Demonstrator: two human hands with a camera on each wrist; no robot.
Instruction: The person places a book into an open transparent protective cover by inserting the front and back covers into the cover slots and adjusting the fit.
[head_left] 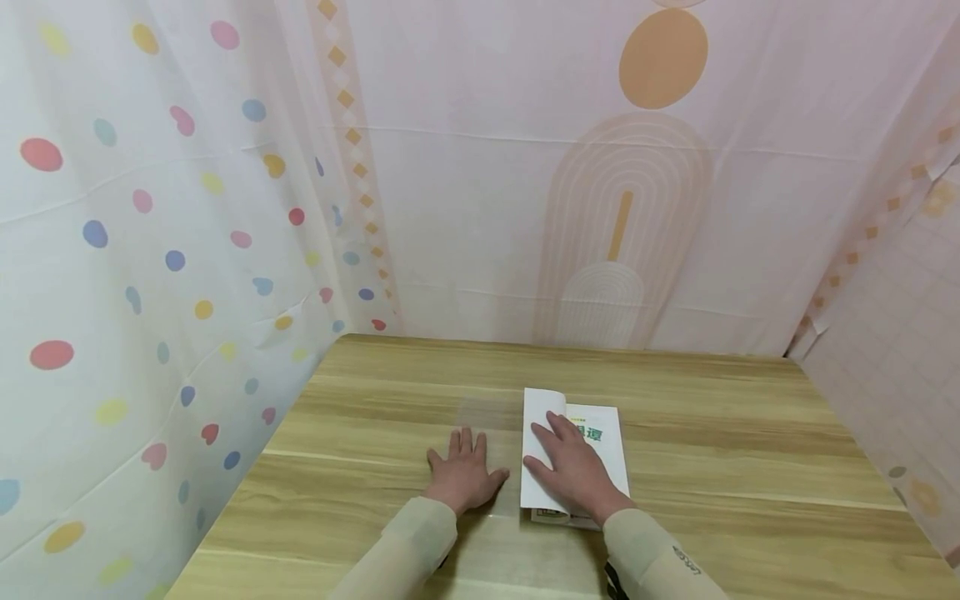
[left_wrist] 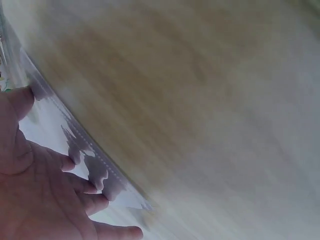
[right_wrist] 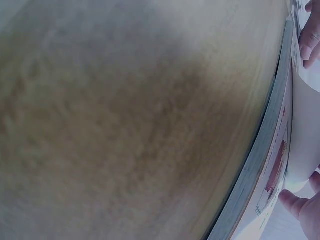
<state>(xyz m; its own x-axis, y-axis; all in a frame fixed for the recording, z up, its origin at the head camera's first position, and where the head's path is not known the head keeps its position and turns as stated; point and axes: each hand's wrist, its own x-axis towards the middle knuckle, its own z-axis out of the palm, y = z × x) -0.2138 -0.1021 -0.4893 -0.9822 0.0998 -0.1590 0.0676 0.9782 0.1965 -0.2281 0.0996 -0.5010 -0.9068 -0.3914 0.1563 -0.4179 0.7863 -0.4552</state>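
A book point(head_left: 609, 450) with a white cover and green characters lies right of the table's middle. A white flap of paper point(head_left: 538, 492) covers its left part, and in the right wrist view this paper point(right_wrist: 306, 135) curves up off the book's picture-printed surface. My right hand point(head_left: 573, 467) rests on the flap and cover with its fingers spread. Left of the book, my left hand point(head_left: 462, 477) is laid out with fingers apart. Its fingers touch a clear plastic sheet point(left_wrist: 107, 175) in the left wrist view; the sheet's full outline is hard to make out from the head.
The wood-grain table point(head_left: 360, 400) extends around both hands. A dotted curtain point(head_left: 150, 275) hangs along the left side, and a pink patterned curtain point(head_left: 465, 208) hangs behind the far edge. Another pale curtain point(head_left: 892, 358) borders the right.
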